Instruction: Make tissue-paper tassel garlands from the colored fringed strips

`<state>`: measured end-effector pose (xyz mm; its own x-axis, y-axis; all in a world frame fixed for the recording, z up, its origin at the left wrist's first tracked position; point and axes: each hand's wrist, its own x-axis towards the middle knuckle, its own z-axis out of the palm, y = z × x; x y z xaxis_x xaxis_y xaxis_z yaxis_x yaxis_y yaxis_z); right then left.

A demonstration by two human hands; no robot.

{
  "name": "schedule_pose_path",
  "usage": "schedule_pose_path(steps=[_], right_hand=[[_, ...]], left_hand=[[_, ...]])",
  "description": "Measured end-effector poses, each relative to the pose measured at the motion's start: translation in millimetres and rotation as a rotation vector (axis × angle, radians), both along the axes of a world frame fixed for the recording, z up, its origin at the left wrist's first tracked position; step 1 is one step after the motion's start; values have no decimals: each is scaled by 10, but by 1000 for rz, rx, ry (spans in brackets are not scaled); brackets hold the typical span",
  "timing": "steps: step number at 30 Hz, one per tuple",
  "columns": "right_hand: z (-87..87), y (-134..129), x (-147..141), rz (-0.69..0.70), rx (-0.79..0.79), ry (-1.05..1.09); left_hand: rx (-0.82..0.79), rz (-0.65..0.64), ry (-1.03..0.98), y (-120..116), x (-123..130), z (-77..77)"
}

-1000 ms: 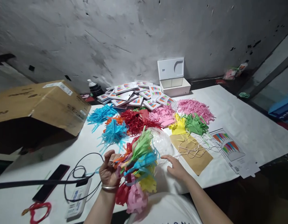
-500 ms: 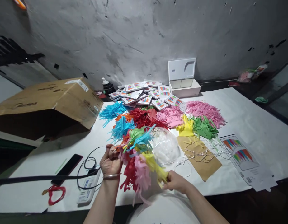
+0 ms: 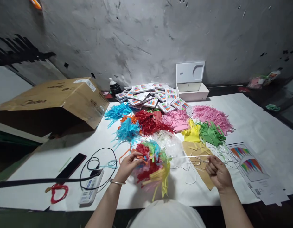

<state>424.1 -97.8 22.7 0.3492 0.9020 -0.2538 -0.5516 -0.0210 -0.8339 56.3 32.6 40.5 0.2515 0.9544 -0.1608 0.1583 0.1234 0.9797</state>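
Observation:
A bunch of multicoloured paper tassels, in red, green, blue, yellow and pink, hangs in front of me, partly blurred. At its left side, my left hand is closed, thumb and fingers pinching an orange part of the bunch. Over to the right, my right hand is closed in a pinch on a white string. The string is stretched level between that hand and the tassels. Behind the bunch lies a clear plastic bag.
Piles of blue, red, pink, yellow and green tassels line the table's middle. Printed packets and a white box stand behind. A cardboard box, phone and cable are left.
My right hand has left the yellow tassel, moved right and up, and now pulls a white string taut. My left hand has shifted right and slightly down; the bunch has swung right.

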Motion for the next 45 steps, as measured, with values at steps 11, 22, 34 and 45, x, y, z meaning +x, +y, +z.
schedule_pose_path(steps=[11,22,34,45], right_hand=[[-136,-29,95,-85,-91,-41],[-277,-82,301,-102,-170,-167],[-750,-75,161,221,-404,-1188],[-378,534,-813,382,-10,-945]], left_hand=[[7,-193,211,-102,65,93],[-193,-350,103,-186,105,25],[-233,-306,54,-246,181,-260],[-245,-330,2,-280,179,-280]])
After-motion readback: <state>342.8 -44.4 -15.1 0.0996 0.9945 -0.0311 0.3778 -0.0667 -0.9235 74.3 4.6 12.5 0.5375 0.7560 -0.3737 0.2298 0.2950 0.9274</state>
